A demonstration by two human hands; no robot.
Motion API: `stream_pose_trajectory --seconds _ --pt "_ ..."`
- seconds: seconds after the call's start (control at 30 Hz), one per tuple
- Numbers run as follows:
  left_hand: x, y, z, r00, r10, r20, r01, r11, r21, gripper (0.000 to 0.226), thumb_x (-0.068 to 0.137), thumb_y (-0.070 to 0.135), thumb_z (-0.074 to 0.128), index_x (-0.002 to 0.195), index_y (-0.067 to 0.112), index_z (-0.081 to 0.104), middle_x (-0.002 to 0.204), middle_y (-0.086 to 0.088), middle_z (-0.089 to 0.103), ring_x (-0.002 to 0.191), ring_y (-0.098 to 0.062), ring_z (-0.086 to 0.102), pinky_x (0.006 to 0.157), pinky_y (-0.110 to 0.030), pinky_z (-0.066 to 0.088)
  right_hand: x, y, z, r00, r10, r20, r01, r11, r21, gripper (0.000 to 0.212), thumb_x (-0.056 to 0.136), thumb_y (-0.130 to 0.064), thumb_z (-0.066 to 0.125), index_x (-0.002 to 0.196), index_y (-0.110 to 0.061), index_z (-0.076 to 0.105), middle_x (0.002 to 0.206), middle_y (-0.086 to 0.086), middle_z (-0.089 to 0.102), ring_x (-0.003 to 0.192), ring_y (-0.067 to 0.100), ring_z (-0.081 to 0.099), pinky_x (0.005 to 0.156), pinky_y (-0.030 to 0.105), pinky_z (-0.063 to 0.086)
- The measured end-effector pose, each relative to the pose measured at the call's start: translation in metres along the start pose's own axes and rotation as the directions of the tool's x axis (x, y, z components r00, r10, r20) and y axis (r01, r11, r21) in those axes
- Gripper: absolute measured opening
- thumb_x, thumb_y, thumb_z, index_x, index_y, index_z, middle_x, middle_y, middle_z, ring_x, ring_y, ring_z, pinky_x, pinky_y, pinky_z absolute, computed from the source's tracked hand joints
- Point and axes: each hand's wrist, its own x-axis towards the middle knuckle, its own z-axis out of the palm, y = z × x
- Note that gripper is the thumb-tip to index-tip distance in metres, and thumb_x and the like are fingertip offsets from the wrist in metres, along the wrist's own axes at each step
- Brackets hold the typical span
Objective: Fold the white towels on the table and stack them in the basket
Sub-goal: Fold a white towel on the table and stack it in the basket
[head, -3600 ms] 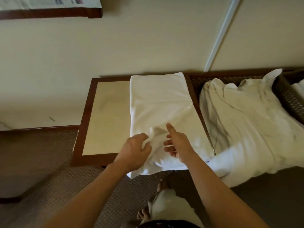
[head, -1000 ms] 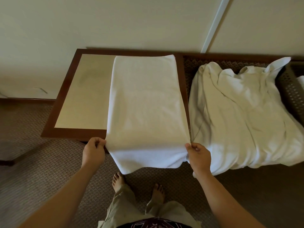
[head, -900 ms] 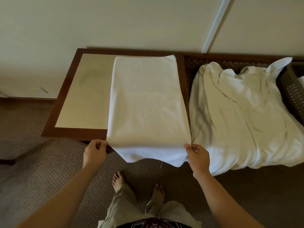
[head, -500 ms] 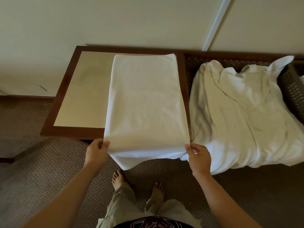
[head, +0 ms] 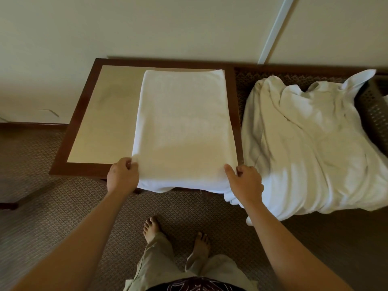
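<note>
A white towel (head: 182, 122) lies flat in a long rectangle on the right half of the wood-framed table (head: 100, 122), its near end hanging a little over the front edge. My left hand (head: 122, 176) pinches the towel's near left corner. At the near right corner my right hand (head: 245, 181) grips the edge, thumb on top. To the right, a rumpled pile of white towels (head: 310, 143) covers a low woven bench. A dark woven basket (head: 375, 108) shows at the far right edge, mostly cut off.
The table stands against a cream wall. Its left half (head: 105, 114) is bare. Patterned carpet (head: 42, 217) covers the floor, and my bare feet (head: 153, 227) stand just in front of the table.
The towel went from bunched in my hands to spread flat. In the last second both hands lifted the hanging near end up and forward, so less of it hangs over the front edge.
</note>
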Motion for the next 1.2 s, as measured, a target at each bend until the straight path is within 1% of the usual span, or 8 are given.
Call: stream_pose_trajectory --seconds 0.1,0.2,0.33,0.5,0.73,0.9,1.03,1.2 --pt "0.014 0.01 -0.009 0.985 -0.095 0.146 0.094 0.995 0.01 0.017 0.097 0.025 0.053 0.107 0.018 0.065 0.099 -0.001 0.067 0.088 -0.026 0.06 0.074 -0.039 0.049 0.01 -0.002 -0.001 0.999 -0.023 0.033 0.019 0.991 0.136 0.043 0.093 -0.048 0.062 0.062 -0.02 0.052 0.065 -0.004 0.054 0.066 0.018 0.054 0.067 0.035 0.043" --pt "0.017 0.013 -0.01 0.98 -0.097 0.174 0.087 0.994 0.063 0.015 0.095 0.017 0.05 0.09 0.015 0.064 0.092 -0.01 0.067 0.079 -0.027 0.059 0.071 -0.04 0.05 0.003 0.002 0.003 0.994 0.014 -0.107 0.007 0.981 0.196 0.035 0.095 -0.037 0.065 0.064 -0.025 0.054 0.075 -0.002 0.057 0.072 0.019 0.056 0.07 0.038 0.045" --pt "0.009 0.013 0.001 0.991 -0.093 0.096 0.084 0.993 0.087 0.019 0.094 0.021 0.043 0.105 0.01 0.054 0.105 -0.011 0.058 0.096 -0.034 0.056 0.08 -0.046 0.049 -0.004 -0.005 0.012 0.984 0.15 -0.098 -0.143 0.987 0.067 0.033 0.093 -0.04 0.051 0.064 -0.023 0.048 0.084 0.006 0.062 0.087 0.033 0.058 0.084 0.049 0.047" --pt "0.006 0.022 0.007 0.996 -0.094 0.009 0.094 0.995 -0.025 0.02 0.106 0.032 0.036 0.108 0.015 0.047 0.086 0.003 0.049 0.082 -0.025 0.051 0.073 -0.04 0.04 0.018 -0.018 0.009 0.994 0.09 -0.061 -0.09 0.996 0.008 0.045 0.089 -0.065 0.046 0.069 -0.025 0.048 0.084 0.003 0.064 0.086 0.029 0.059 0.084 0.049 0.051" --pt "0.009 0.003 0.02 0.981 0.175 -0.086 -0.152 0.962 0.228 0.035 0.108 0.047 0.034 0.107 0.013 0.043 0.1 -0.011 0.059 0.075 -0.031 0.051 0.063 -0.041 0.04 0.025 -0.01 0.015 0.99 0.044 -0.135 -0.042 0.999 0.019 0.028 0.1 -0.042 0.052 0.085 -0.02 0.058 0.091 0.002 0.064 0.092 0.03 0.06 0.086 0.05 0.051" --pt "0.015 0.014 0.025 0.993 0.026 -0.117 -0.006 0.986 0.169 0.049 0.104 0.057 0.036 0.118 0.012 0.051 0.106 -0.008 0.061 0.081 -0.031 0.055 0.067 -0.041 0.043 0.034 -0.024 0.013 0.993 0.066 -0.094 -0.075 0.992 -0.097 0.041 0.097 -0.054 0.044 0.1 -0.018 0.063 0.099 0.001 0.065 0.099 0.03 0.058 0.093 0.048 0.047" --pt "0.021 0.01 0.026 0.992 0.076 -0.099 -0.054 0.976 0.213 0.049 0.104 0.06 0.032 0.109 0.014 0.045 0.101 -0.01 0.062 0.077 -0.033 0.055 0.063 -0.041 0.043 0.038 -0.015 0.011 0.994 -0.019 -0.112 0.004 0.991 -0.132 0.037 0.101 -0.051 0.045 0.086 -0.02 0.056 0.088 0.001 0.065 0.091 0.031 0.061 0.086 0.05 0.052" --pt "0.015 0.012 0.029 0.985 0.095 -0.144 -0.061 0.972 0.227 0.046 0.106 0.055 0.031 0.109 0.011 0.044 0.103 -0.012 0.06 0.074 -0.031 0.051 0.063 -0.042 0.04 0.035 -0.019 0.016 0.99 0.032 -0.14 -0.039 0.998 -0.05 0.034 0.102 -0.044 0.047 0.099 -0.013 0.063 0.097 0.005 0.066 0.096 0.032 0.061 0.086 0.05 0.053"
